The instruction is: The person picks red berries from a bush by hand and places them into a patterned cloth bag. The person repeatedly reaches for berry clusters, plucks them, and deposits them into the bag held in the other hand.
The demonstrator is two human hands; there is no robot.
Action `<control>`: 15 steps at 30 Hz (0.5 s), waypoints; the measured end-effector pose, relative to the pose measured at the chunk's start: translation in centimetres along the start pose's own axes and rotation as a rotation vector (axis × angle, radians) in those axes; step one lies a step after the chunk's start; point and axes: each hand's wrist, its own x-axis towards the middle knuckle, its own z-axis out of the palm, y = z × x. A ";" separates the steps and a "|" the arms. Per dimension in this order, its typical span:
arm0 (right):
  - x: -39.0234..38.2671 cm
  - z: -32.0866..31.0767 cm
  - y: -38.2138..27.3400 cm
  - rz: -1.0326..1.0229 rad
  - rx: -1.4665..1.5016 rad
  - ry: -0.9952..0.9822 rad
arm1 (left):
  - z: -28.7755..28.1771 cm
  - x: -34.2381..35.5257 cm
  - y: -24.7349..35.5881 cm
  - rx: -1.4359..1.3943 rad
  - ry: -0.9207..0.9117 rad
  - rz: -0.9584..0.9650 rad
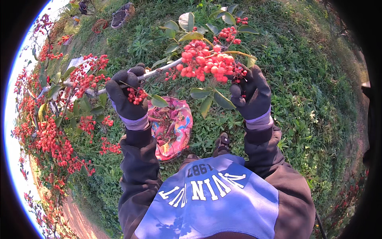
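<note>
Seen from above, white block letters w/ darker digits over them are printed across a blue-and-brown sweatshirt (242,199), shown upside down; no other writing can be read. A pale berry branch (164,68) is held across the view, chest-high approx., btwn two dark-gloved hands w/ purple cuffs. By the L hand (129,106) the branch is gripped, fingers curled round it; a small red sprig (136,96) is seen against the palm. By the R hand (256,99), fingers bent, the lower R edge of the big red berry cluster (207,60) is met at the fingertips; whether a stem is pinched there can't be told. Below, nr the L forearm, a pink patterned tub (184,137) w/ twiggy bits inside is set on green grass (296,95). More berry-laden boughs (51,139) are seen far L.
</note>
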 end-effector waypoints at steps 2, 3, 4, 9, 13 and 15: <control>-0.5 1.3 1.0 -0.073 -0.167 0.116 | 0.0 -0.5 -0.2 0.024 -0.038 -0.003; -0.8 2.2 1.2 -0.048 -0.159 0.081 | -0.1 -0.6 -0.1 0.002 -0.021 -0.018; -1.1 3.0 1.5 -0.032 -0.173 0.041 | -0.2 -0.7 -0.1 -0.020 -0.024 -0.024; -2.5 5.3 2.3 -0.008 -0.379 0.029 | 0.1 -0.8 0.5 -0.010 -0.067 -0.012; -2.5 4.9 3.0 -0.693 -1.372 -0.100 | 0.6 -0.5 1.3 0.037 -0.085 -0.004; -2.8 4.8 3.2 -0.640 -1.279 -0.022 | 0.6 -0.6 1.7 -0.023 -0.049 -0.081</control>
